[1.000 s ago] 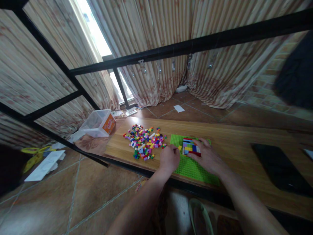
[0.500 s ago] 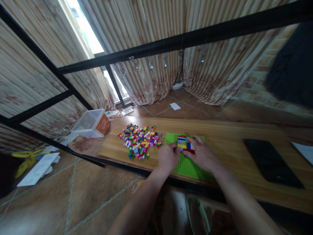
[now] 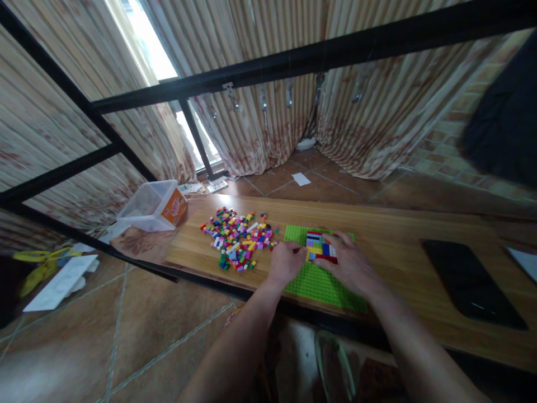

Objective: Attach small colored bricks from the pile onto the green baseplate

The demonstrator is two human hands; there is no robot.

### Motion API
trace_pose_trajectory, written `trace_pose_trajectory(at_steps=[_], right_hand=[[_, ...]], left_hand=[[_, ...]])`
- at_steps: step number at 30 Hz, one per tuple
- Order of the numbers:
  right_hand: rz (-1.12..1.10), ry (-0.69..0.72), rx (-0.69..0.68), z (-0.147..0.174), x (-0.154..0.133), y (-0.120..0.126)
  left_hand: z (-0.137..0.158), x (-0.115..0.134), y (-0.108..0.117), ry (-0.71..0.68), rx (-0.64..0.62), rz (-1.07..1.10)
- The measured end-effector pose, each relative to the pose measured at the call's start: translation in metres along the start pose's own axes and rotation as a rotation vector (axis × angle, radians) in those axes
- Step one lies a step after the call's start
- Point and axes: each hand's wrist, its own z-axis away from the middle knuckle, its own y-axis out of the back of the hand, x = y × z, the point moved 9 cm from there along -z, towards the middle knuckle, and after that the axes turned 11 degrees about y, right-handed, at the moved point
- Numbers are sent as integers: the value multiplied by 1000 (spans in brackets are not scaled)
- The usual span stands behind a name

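Observation:
A green studded baseplate (image 3: 323, 285) lies on the wooden table. On its upper part sits a flat block of toy bricks (image 3: 321, 244) in rows of red, white, blue, yellow and purple. My right hand (image 3: 352, 263) grips this block from the right, thumb along the red brick at the near edge and fingers over the far right side. At the block's left edge my left hand (image 3: 287, 260) is closed in a pinch; whatever is between its fingertips is hidden. To the left spreads a pile of loose toy bricks (image 3: 239, 238) in many colours.
A clear plastic box (image 3: 146, 207) with an orange label stands past the table's left end. On the right of the wooden table (image 3: 390, 229) lies a dark flat tablet-like object (image 3: 470, 282), with white paper (image 3: 524, 263) beyond. A black metal rail (image 3: 268, 73) crosses before the curtains.
The left fingertips have drawn slightly left, and more yellow shows at the block's near left corner. My right hand stays on the block. The whole view has shifted a little.

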Motion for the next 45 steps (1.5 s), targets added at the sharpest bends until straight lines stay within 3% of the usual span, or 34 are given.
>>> trace_pose_trajectory(at_steps=[9,15,20,27,32,37,41,45], right_hand=[[-23,0,-7,-2,6,-2],[-53,20,-52,0,13,-4],[-91,25,-117,5,21,-7],[-112,-28,-129,12,31,10],[-206,-172,-115,23,50,25],[-174,-376,-21,34,82,42],[-93,-389,3,31,91,46],[-64,-380,-37,27,87,41]], left_hand=[[6,8,-6,-82,95,-90],[11,4,-7,-51,114,-124],[15,4,-10,-59,23,-115],[12,4,-33,-69,-169,100],[0,4,-47,13,-112,247],[-13,-2,-57,128,-130,633],[-14,-4,-63,208,-215,764],[-15,-6,-64,201,-213,784]])
